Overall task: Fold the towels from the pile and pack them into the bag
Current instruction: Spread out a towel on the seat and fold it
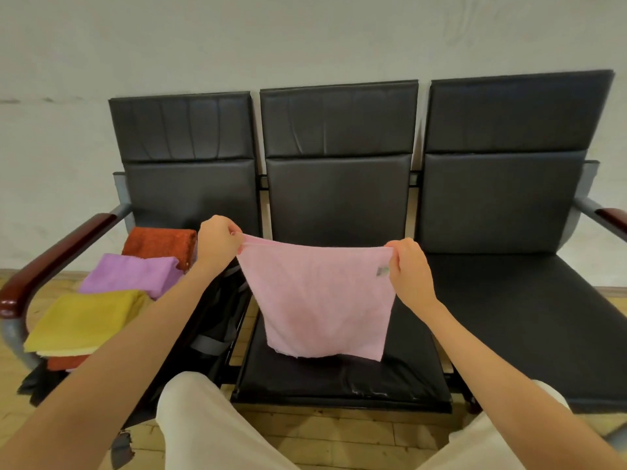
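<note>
A black three-seat bench (502, 205) stands against a pale wall (305, 35), with wood-capped armrests at either end and a wooden floor (356, 432) beneath.

A pink towel (319, 296) hangs in the air above the front of the middle seat. Its top edge is stretched taut and runs left to right, slightly higher on the left. The cloth hangs down from that edge, and its lower edge falls to just over the seat cushion; whether it touches the cushion cannot be told. A small label shows near its upper right corner.

A dark bag (217, 320) sits on the left seat, largely hidden behind the left forearm, so its opening cannot be made out.

Also on the left seat is the pile: a yellow towel (84, 320) nearest the viewer, a purple towel (132, 273) behind it, and a rust-red towel (159, 244) farthest back, each overlapping the next.

The left hand (217, 240) pinches the pink towel's upper left corner, fingers curled tight on the cloth. The right hand (409, 266) pinches the upper right corner the same way.

The person's light trousers show at the bottom edge.
</note>
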A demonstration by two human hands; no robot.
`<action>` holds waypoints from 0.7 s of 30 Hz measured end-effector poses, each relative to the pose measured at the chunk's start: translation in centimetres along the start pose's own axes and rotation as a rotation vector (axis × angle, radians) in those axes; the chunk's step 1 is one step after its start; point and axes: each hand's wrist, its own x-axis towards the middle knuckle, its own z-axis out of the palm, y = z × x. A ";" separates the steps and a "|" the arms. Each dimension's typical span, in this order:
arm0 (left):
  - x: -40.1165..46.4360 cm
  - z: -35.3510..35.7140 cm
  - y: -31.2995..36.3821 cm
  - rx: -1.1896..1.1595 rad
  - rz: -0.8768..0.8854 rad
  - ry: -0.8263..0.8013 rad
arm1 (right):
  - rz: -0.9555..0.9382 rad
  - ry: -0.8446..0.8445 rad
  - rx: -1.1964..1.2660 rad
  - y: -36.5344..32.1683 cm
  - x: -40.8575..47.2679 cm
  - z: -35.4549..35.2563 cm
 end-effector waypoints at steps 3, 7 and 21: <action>0.6 1.1 0.1 -0.014 -0.096 -0.001 | -0.054 0.066 -0.138 0.9 0.0 0.5; 2.0 3.5 1.4 -0.113 -0.199 -0.014 | 0.107 -0.032 -0.159 2.3 2.4 1.3; 9.5 6.8 4.6 -0.496 -0.159 0.050 | 0.166 0.093 0.152 3.9 12.0 0.0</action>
